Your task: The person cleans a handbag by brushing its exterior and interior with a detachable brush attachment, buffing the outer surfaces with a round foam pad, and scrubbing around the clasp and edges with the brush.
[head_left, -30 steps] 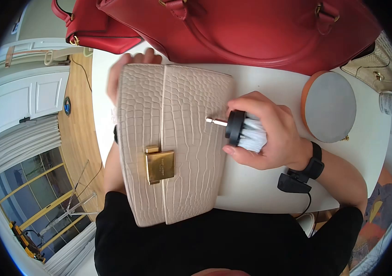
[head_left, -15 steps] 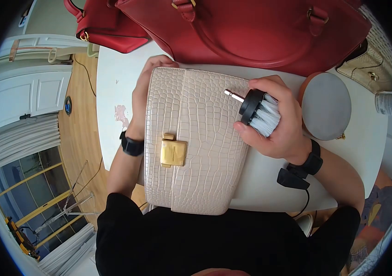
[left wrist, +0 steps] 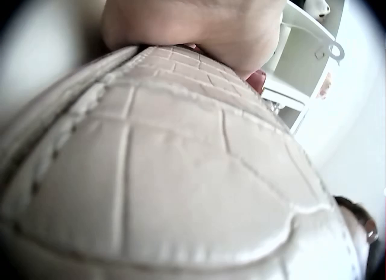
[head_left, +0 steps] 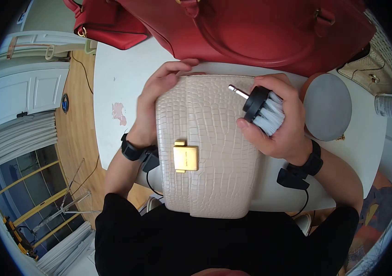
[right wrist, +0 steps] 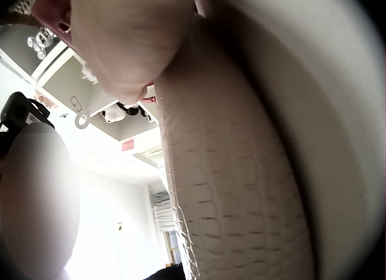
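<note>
A beige crocodile-textured handbag [head_left: 223, 152] with a gold clasp [head_left: 185, 158] stands at the table's front edge, its flap facing the head camera. At its upper left side my left hand [head_left: 156, 94] grips the edge, fingers reaching around the top. My right hand [head_left: 281, 119] holds a round drill brush [head_left: 265, 110] with white bristles, a black base and a metal shank pointing up and left. That hand lies against the bag's right edge. Both wrist views are filled mostly by the bag's leather [left wrist: 181, 171], with the base of each hand close against it.
A large red handbag [head_left: 260, 37] stands across the back of the white table [head_left: 117, 87], a smaller red bag [head_left: 110, 25] beside it. Right of my right hand are a round grey-faced case [head_left: 327, 108], a gold-beige bag [head_left: 373, 76] and a blue-and-white container [head_left: 386, 106].
The beige handbag has swung more upright and shifted right. My left hand has come into fuller view at its left edge. My right hand, still holding the brush, has moved right and slightly up.
</note>
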Demonstrator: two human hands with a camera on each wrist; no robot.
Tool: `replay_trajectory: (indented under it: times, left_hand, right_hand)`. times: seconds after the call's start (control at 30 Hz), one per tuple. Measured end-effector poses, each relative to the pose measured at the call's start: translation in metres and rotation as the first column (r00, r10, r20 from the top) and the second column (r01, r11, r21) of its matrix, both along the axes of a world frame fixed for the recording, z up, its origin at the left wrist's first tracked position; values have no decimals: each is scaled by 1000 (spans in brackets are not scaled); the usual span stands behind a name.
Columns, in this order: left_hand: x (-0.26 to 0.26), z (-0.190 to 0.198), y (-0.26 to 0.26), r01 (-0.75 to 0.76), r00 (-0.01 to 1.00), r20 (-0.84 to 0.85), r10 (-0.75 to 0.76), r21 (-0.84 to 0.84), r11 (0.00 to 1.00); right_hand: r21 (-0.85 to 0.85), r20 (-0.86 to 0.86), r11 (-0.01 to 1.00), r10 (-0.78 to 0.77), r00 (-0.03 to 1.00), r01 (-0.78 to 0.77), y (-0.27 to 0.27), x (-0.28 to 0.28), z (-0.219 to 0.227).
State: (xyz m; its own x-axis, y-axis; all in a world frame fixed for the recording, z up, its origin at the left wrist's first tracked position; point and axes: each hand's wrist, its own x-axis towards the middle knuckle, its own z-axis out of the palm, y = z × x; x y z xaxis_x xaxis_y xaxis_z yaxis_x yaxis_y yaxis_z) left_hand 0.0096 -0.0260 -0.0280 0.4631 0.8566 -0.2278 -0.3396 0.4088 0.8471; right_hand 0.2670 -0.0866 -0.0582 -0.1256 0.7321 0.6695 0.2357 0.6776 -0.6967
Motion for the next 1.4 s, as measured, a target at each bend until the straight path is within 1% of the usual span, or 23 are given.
replay_trajectory:
  times: [0.1,0.2,0.27,0.3,0.4,0.53,0.6,0.63,0.7,0.73,0.8,0.9,0.93,1.0,1.03,1.1,1.13,1.2,1.23,1.3,1.33,1.37,1.4]
  left_hand:
    - [8,-4,4,16,997,-75,-12,50,999]
    - [16,-10,7,-8,997,-69,16,107,994]
    - [15,-20,15,16,956,-278,89,355,935]
    - [16,-23,19,3,956,-275,100,352,936]
    - [15,-26,24,1,922,-326,207,538,843]
    - [10,-23,19,-11,904,-334,268,607,795]
    - [5,-21,18,36,857,-352,375,768,639]
    - [1,-21,19,33,855,-352,380,769,639]
    - [-10,-24,22,122,871,-274,407,924,361]
    - [-14,-28,21,117,870,-271,412,925,361]
    - [-19,-37,18,21,935,-212,283,832,554]
    - [-20,-42,18,-71,954,-124,274,793,605]
    - [-21,-42,18,-77,953,-120,279,792,605]
    - [-24,-42,19,-41,950,-129,284,851,524]
    - [-26,-39,18,-44,949,-128,286,849,526]
    - [-32,-28,16,124,951,-223,215,911,394]
    - [-34,-25,14,122,952,-220,213,910,396]
    - [-36,-20,7,223,948,-273,163,937,270]
    - [-33,-13,3,222,949,-272,160,936,274]
    - [-27,1,-5,310,912,-388,132,863,398]
    - [-25,-3,-7,289,936,-349,46,837,465]
    - [-26,-1,-7,287,937,-347,47,836,467]
    - [-28,6,-6,403,900,-434,-26,811,424]
  right_hand:
    - [-32,16,998,-58,998,58,-2,5,-1]
    - [71,133,996,-69,989,60,1,10,5]
    - [8,82,999,-46,996,45,0,11,3]
    - [4,86,999,-33,996,33,-1,11,3]
    - [-13,88,998,-54,995,55,0,11,5]
    - [-7,99,999,-39,994,40,0,13,4]
    - [-18,105,999,-43,994,45,0,14,3]
    - [-18,105,999,-38,994,41,-1,13,3]
    - [-34,82,999,-30,996,33,-1,12,3]
    - [-33,85,999,-26,996,29,-1,12,4]
    - [-56,115,998,-23,993,29,-2,13,6]
    - [-50,109,999,-2,994,7,-1,14,5]
    - [-51,113,999,3,994,3,-1,13,5]
    - [-61,99,998,12,995,-6,-1,13,3]
    - [-64,101,998,15,995,-8,-1,14,3]
    - [-71,114,997,16,993,-8,-2,15,4]
    - [-73,117,997,16,993,-7,-2,15,5]
    - [-92,124,996,13,992,-2,-3,15,6]
    - [-97,125,995,12,992,0,-3,16,6]
    - [-75,126,997,18,992,-9,-2,16,5]
    - [-76,127,997,21,992,-11,-1,16,5]
    - [-74,127,997,24,992,-14,-1,16,5]
    - [-73,128,997,25,991,-15,-1,16,5]
